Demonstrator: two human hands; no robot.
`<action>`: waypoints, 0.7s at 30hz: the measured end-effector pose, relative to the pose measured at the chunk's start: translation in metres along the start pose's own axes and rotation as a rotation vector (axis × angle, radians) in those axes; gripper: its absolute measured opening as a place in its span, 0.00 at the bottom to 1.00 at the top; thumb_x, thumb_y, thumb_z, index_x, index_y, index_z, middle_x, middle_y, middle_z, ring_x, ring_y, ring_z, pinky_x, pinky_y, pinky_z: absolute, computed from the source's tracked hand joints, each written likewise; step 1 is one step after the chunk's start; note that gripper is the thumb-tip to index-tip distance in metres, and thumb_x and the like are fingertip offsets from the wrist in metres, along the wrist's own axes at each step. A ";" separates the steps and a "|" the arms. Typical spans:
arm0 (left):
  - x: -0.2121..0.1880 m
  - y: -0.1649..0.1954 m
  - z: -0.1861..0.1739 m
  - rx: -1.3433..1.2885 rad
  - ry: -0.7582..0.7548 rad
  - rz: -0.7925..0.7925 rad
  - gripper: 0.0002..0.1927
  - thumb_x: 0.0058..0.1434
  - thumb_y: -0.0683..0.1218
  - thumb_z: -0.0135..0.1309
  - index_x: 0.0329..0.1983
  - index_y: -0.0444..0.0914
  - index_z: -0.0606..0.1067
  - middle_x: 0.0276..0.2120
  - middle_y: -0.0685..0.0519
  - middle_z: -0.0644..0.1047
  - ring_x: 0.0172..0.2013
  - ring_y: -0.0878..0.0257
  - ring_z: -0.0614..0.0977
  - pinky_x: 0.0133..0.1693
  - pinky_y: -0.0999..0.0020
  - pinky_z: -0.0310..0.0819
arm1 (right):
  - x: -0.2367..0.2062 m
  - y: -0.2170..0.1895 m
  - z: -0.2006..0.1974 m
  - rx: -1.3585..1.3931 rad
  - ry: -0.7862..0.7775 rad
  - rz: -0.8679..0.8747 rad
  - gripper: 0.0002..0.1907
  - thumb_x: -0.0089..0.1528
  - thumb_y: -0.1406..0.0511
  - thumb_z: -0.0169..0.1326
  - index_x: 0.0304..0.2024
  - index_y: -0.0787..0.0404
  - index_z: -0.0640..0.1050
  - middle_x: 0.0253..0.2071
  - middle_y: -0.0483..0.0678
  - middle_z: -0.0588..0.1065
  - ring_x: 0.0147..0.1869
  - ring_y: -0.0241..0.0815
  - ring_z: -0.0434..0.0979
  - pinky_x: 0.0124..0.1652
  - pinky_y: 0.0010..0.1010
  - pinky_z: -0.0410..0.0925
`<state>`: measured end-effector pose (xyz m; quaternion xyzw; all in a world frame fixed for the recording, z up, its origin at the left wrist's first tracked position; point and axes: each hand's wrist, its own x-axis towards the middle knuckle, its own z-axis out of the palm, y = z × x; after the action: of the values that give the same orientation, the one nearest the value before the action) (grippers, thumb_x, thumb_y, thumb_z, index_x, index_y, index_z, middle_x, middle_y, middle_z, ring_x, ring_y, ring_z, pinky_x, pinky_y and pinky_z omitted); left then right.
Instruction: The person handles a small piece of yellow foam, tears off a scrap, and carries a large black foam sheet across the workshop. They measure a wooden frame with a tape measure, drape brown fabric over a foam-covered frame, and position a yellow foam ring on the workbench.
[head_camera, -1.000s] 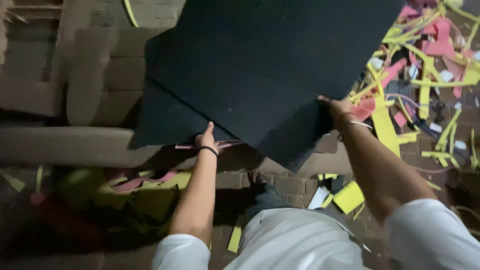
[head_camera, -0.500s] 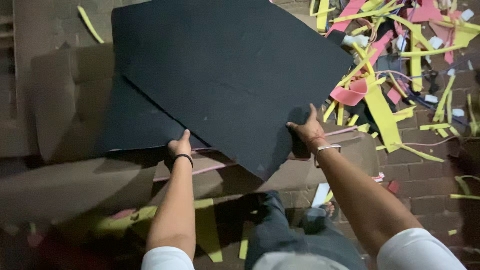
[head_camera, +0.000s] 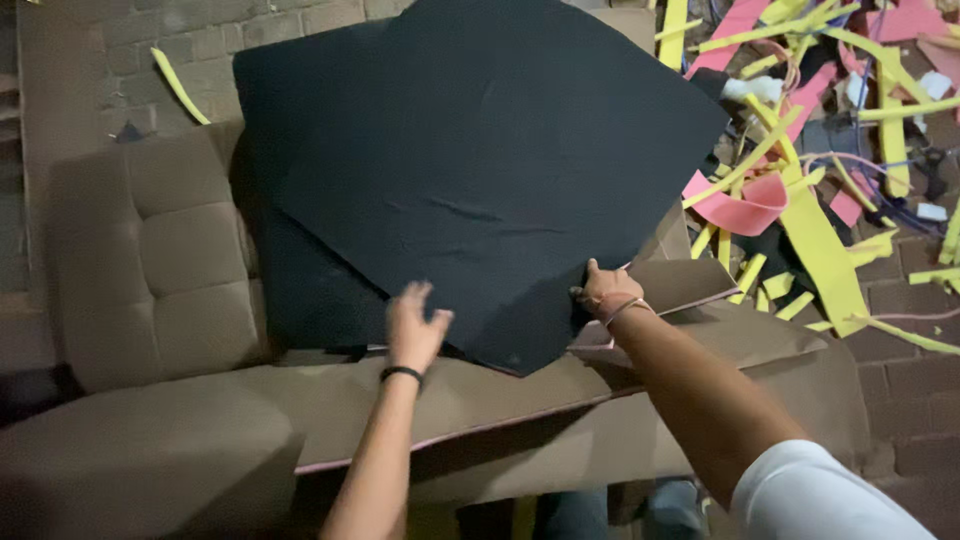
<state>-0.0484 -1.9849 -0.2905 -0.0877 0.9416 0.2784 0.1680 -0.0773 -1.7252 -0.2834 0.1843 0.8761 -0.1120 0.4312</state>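
A large black foam sheet (head_camera: 480, 170) lies flat and matte, turned like a diamond, its near corner pointing toward the person — the rest stretches away over a second black sheet (head_camera: 300, 290) and a tan tufted cushion (head_camera: 150, 260). The right hand (head_camera: 603, 290) pinches the near right edge; the left hand (head_camera: 415, 325), blurred, fingers spread, rests on the near corner. Tan board panels (head_camera: 520, 400) lie beneath; yellow and pink foam offcuts (head_camera: 800, 200) litter the brick floor (head_camera: 920, 400).

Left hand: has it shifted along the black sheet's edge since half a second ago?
Yes. The left hand has let go and lies open over the black sheet, nearer the right hand.
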 end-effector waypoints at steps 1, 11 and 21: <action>-0.005 0.011 0.010 -0.102 -0.327 -0.093 0.34 0.58 0.56 0.60 0.68 0.42 0.69 0.69 0.48 0.67 0.68 0.53 0.68 0.65 0.52 0.63 | 0.003 0.006 0.005 -0.217 -0.038 -0.107 0.33 0.68 0.52 0.49 0.75 0.38 0.60 0.73 0.54 0.61 0.73 0.57 0.68 0.66 0.47 0.66; -0.091 0.066 0.057 0.322 -0.822 0.383 0.52 0.50 0.63 0.66 0.74 0.40 0.59 0.74 0.45 0.54 0.73 0.46 0.53 0.68 0.45 0.45 | -0.028 0.071 0.021 0.076 0.195 -0.384 0.31 0.61 0.56 0.58 0.66 0.49 0.71 0.75 0.54 0.55 0.78 0.57 0.54 0.70 0.44 0.56; -0.123 0.151 0.050 0.142 -0.641 0.474 0.39 0.54 0.57 0.64 0.67 0.36 0.68 0.63 0.42 0.72 0.65 0.47 0.70 0.66 0.57 0.63 | -0.120 0.239 0.017 0.659 0.413 -0.244 0.25 0.55 0.52 0.62 0.53 0.52 0.81 0.69 0.51 0.66 0.69 0.52 0.70 0.62 0.39 0.66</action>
<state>0.0404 -1.8233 -0.2099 0.2350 0.8525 0.2570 0.3899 0.1025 -1.5413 -0.2067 0.2259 0.8770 -0.3976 0.1476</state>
